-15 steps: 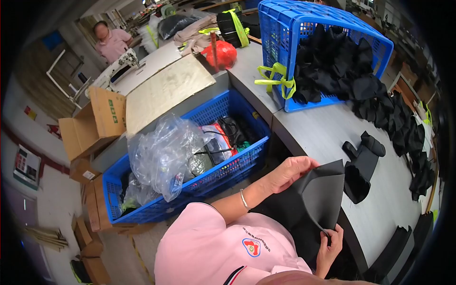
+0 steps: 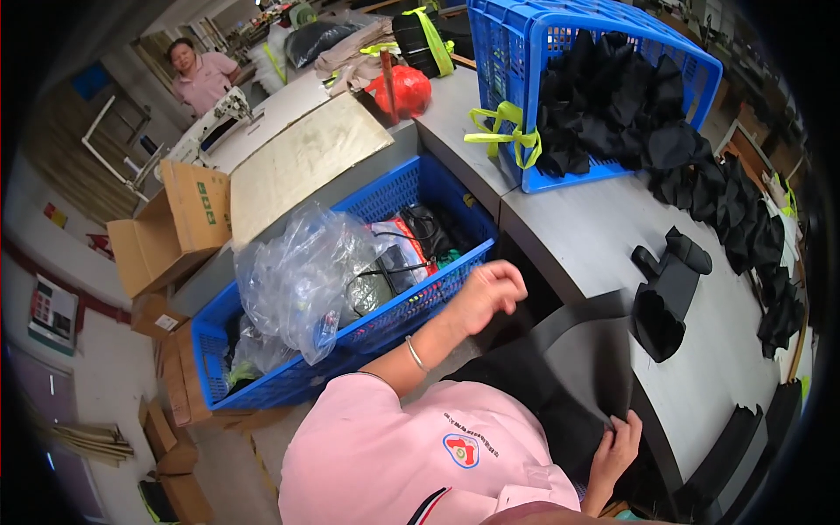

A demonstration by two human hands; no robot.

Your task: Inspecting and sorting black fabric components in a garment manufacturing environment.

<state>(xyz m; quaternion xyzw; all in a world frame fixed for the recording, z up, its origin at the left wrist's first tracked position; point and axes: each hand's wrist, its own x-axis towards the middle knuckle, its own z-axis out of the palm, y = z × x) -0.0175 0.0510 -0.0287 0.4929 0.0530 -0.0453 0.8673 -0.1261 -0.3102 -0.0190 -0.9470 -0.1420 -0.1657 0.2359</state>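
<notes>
The dark grey, bent sheet of flexible material (image 2: pixel 604 350) is blurred on its left, so whether it joins the black material (image 2: pixel 499 372) there cannot be told. The right hand (image 2: pixel 618 444) covers part of its lower edge; which fingertips lie behind is unclear. Crumpled clear plastic bags (image 2: pixel 293 271) hide much inside the long blue plastic crate (image 2: pixel 394 319). The upper edge cuts off the tipped blue plastic crate (image 2: pixel 503 74). A white sewing machine (image 2: pixel 223 118) partly hides a person in pink (image 2: pixel 203 80).
</notes>
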